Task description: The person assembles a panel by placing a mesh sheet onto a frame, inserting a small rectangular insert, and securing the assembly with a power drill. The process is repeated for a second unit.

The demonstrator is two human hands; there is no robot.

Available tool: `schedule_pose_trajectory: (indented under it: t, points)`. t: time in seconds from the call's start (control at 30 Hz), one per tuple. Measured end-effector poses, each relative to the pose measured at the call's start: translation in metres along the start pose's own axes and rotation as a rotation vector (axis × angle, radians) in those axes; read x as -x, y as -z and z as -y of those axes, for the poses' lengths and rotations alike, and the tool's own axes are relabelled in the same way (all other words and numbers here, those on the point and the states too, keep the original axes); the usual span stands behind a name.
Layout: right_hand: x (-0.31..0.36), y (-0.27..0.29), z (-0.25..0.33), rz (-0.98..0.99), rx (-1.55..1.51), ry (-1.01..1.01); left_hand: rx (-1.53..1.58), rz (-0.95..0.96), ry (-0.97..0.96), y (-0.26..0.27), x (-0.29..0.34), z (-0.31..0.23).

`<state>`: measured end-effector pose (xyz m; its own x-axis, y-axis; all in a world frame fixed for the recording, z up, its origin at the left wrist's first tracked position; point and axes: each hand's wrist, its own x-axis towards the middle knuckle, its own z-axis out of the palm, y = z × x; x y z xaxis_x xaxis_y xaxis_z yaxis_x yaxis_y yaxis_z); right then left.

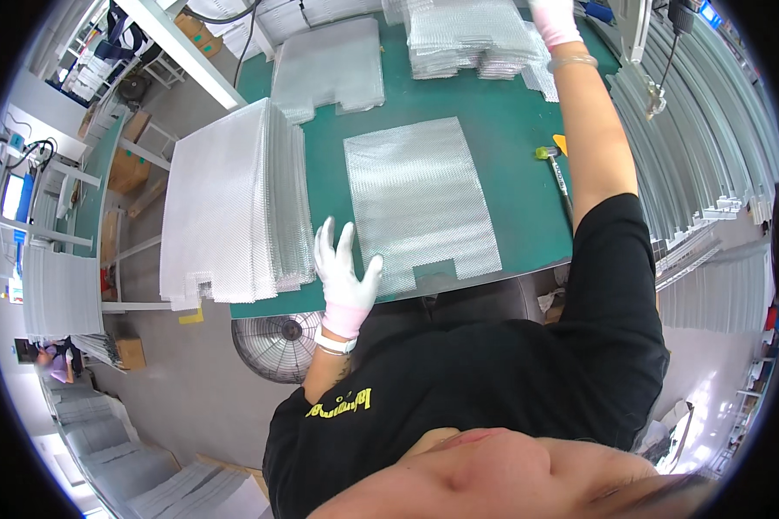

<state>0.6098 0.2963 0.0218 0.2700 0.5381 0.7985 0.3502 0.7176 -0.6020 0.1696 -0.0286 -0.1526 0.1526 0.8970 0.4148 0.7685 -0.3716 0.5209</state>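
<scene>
On the green tabletop (519, 216) in front of me lies a single silvery mesh sheet (420, 195), with a rectangular notch in its near edge. My left hand (346, 281), in a white glove with a pink cuff, is beside the sheet's near left corner. Its fingers are spread and hold nothing; whether the thumb touches the sheet I cannot tell. Stretched far forward, my right hand (557, 22) is at the top rim, beside a pile of mesh sheets (469, 39). Its glove shows only in part, and the fingers are cut off by the frame.
A tall stack of mesh sheets (221, 199) stands left, a lower stack (331, 69) behind it. A green-headed hammer (556, 169) lies beside my right arm. A power screwdriver (682, 16) hangs at right, near rows of long panels (710, 130). A floor fan (277, 346) is below the table.
</scene>
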Motion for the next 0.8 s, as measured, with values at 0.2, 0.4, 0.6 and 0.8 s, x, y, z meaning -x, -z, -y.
schedule_pose_trajectory:
  t: [0.2, 0.4, 0.6, 0.8]
  points:
    - [0.068, 0.012, 0.063, 0.02, -0.575, -0.234, 0.433, -0.008, 0.074, 0.003, -0.002, -0.005]
    - [0.251, 0.032, 0.144, -0.101, -0.469, -0.552, 1.512, 0.119, 0.254, 0.001, -0.013, -0.003]
    - [0.358, 0.042, 0.184, 0.068, -0.211, -0.565, 0.84, 0.105, 0.525, 0.013, -0.016, -0.034]
    - [0.362, 0.041, 0.204, 0.397, 0.384, -0.554, 0.121, 0.034, 0.329, -0.007, -0.012, -0.029]
